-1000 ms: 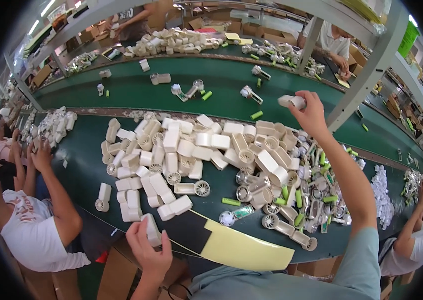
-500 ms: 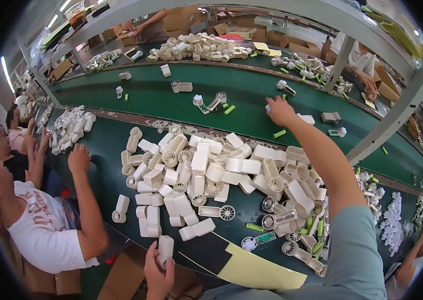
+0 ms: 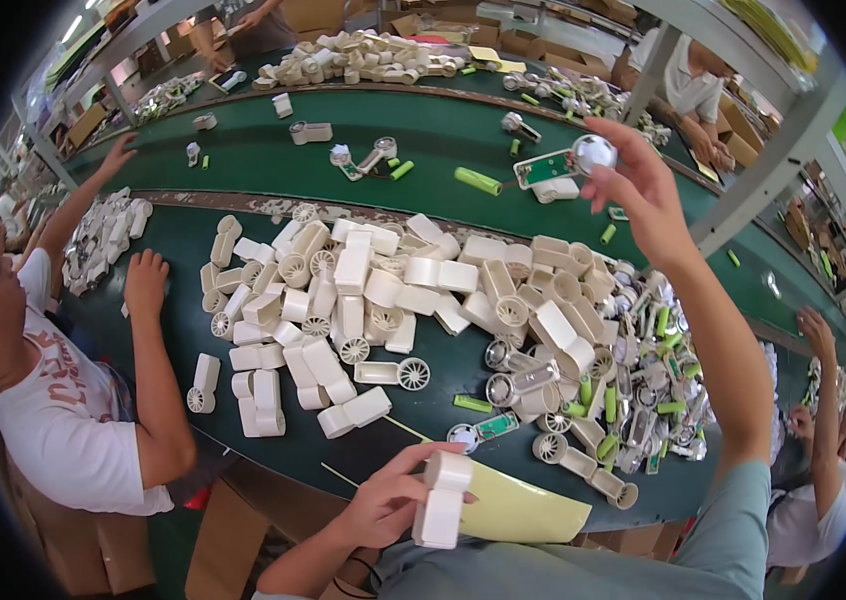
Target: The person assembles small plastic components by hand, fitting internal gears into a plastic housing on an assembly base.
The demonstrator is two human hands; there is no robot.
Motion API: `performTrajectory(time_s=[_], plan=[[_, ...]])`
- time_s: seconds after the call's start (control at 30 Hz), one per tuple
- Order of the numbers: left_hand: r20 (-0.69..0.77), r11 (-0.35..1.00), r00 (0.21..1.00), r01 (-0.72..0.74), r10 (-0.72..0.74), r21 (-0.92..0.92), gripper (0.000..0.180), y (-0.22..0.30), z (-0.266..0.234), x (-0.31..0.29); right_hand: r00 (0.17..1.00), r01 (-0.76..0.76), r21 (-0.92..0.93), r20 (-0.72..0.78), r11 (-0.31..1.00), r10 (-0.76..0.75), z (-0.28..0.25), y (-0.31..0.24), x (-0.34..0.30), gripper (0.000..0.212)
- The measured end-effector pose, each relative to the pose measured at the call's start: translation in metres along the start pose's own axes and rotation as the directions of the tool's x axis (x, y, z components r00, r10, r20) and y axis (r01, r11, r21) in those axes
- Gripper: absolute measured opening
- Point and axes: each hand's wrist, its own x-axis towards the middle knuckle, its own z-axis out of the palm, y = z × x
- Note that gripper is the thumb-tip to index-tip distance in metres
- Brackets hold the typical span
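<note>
My left hand [image 3: 383, 505] grips a white plastic fan housing [image 3: 440, 503] close to my body, above the table's front edge. My right hand [image 3: 643, 190] is raised over the far side of the table, its fingers closed on a small green circuit board with a round silver motor [image 3: 565, 163]. Below my arm, a big pile of white housings [image 3: 383, 290] covers the green table [image 3: 173, 250]. Further right is a heap of silver motors, green batteries and small parts [image 3: 633, 390].
A green conveyor belt [image 3: 423, 135] behind the table carries scattered parts. At the left, a person in a white shirt [image 3: 53, 420] rests a hand [image 3: 146, 280] on the table. A yellow sheet [image 3: 523, 510] lies at the front edge. A metal post [image 3: 773, 160] rises on the right, with another person's arm [image 3: 823, 400] beyond it.
My right hand let go of a white part over the conveyor, reached further along it, and now holds up a green board with a motor. The left hand keeps its white housing.
</note>
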Motion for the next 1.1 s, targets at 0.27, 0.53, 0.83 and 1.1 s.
performTrajectory(time_s=[0.27,0.53,0.83,1.1], plan=[[-0.006,0.788,0.988,0.120,-0.155,-0.604,0.022,-0.036,0.050,0.015,0.994,-0.104,0.457,0.089,0.883,0.071,0.036,-0.074,-0.166,0.057],[-0.254,0.863,0.899,0.213,-0.357,-0.458,0.051,-0.040,0.048,0.017,0.963,-0.034,0.477,0.251,0.878,-0.099,0.072,-0.076,-0.221,0.062],[0.090,0.641,0.892,0.385,-0.443,-0.664,0.076,-0.035,0.046,0.017,0.985,0.013,0.195,0.164,0.981,-0.046,0.103,-0.051,-0.230,0.064],[0.115,0.708,0.828,0.534,-0.549,-0.463,0.072,-0.021,0.048,0.002,0.985,0.161,-0.148,0.089,0.976,-0.149,0.092,-0.046,-0.244,0.051]])
